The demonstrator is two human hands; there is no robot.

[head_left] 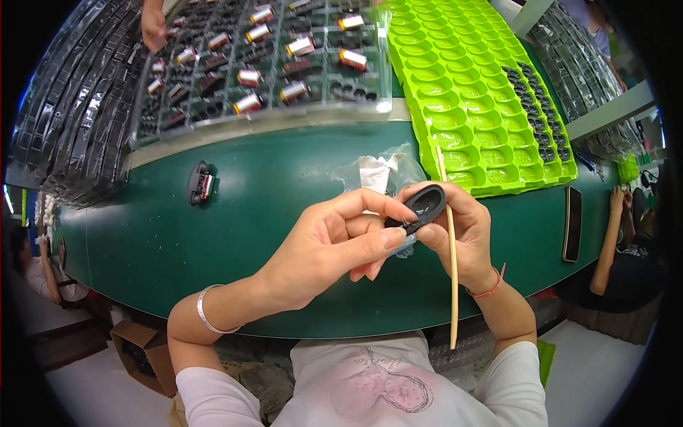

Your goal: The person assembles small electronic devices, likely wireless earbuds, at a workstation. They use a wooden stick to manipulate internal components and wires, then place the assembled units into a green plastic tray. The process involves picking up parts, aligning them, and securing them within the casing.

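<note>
Over the near part of the table, both hands meet at a small black oval plastic shell [431, 202], tilted so its hollow side shows. My right hand [471, 238] grips the shell between fingers and thumb, with a thin wooden stick [452, 285] tucked in the same hand and pointing down toward me. My left hand [331, 231] pinches the shell's lower left end with thumb and forefinger. Fine pale strands show at those fingertips, too small to name. Just behind the hands lies a clear plastic bag [398, 160] with a white paper piece [376, 173].
A black part with a small battery [202, 185] lies left on the green table [284, 160]. Beyond stands a clear tray [284, 71] of battery parts; a co-worker's hand [153, 27] is by it. A lime-green tray [462, 92] partly holds black pieces. Trays are stacked both sides; a phone-like slab [572, 224] lies right.
</note>
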